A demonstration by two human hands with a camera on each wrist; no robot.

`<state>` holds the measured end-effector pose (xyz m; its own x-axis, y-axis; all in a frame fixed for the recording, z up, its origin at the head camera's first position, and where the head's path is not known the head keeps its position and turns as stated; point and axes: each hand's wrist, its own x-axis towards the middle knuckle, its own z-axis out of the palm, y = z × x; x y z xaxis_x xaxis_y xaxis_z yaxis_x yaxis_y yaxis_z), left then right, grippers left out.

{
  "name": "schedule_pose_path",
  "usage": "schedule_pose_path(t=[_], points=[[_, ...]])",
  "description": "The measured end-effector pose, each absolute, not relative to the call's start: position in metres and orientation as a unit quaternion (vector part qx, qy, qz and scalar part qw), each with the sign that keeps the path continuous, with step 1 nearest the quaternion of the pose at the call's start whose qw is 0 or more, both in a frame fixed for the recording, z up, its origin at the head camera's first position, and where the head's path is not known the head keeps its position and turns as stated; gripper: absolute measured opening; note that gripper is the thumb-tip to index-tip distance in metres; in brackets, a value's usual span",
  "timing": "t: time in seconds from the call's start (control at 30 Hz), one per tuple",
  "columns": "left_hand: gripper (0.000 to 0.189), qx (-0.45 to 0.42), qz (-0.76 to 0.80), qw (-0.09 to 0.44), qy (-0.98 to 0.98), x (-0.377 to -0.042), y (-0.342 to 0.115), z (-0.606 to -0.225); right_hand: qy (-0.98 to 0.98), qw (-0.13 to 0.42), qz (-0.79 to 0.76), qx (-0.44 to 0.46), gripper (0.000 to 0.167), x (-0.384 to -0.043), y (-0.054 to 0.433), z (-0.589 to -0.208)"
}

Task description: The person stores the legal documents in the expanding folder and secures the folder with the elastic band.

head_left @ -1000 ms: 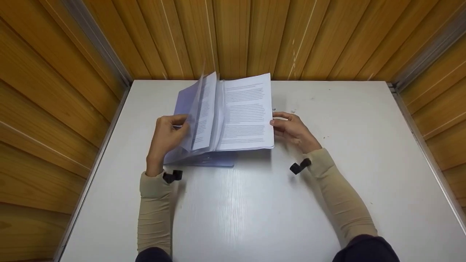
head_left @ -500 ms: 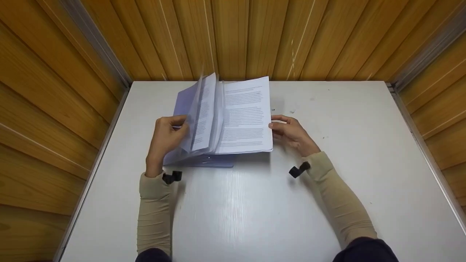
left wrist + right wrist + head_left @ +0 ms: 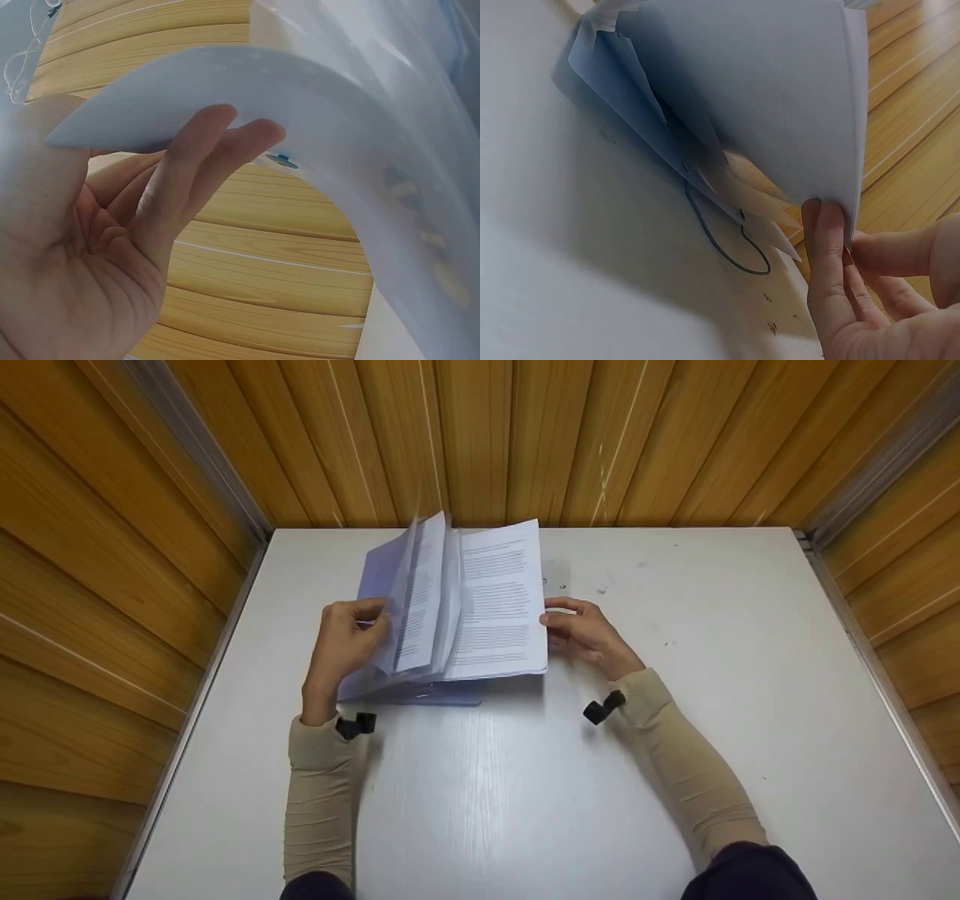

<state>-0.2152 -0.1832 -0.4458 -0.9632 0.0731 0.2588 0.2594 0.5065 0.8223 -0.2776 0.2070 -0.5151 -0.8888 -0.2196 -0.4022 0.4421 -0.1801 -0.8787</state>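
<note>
A bluish-purple folder (image 3: 382, 564) lies spread on the white table, with clear plastic sleeves and printed pages standing up from it. My left hand (image 3: 346, 636) pinches the edge of a clear plastic sleeve (image 3: 315, 105), which bends in an arc in the left wrist view. With thumb and fingers, my right hand (image 3: 586, 631) grips the right edge of a stack of printed paper sheets (image 3: 499, 604), lifted and tilted above the table. In the right wrist view, a dark cord loop (image 3: 726, 255) hangs from the folder's blue cover (image 3: 622, 97). The sleeves partly hide the folder's spine.
The white table (image 3: 480, 780) stretches around the folder on all sides, with small dark specks right of it. Wooden plank walls (image 3: 480, 442) stand behind and at both sides. A small black device (image 3: 604, 707) sits on each wrist.
My right hand has moved a little left and slightly toward me, carrying the edge of the paper sheets along. My left hand stays nearly still on the sleeve.
</note>
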Motion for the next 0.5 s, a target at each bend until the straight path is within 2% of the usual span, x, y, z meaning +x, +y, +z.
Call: schedule_pose_path(t=[0.5], points=[[0.032,-0.091,-0.472,0.093,-0.872,-0.214,-0.184,-0.444,0.662,0.213,-0.715,0.069,0.044,-0.284,0.184,-0.514]])
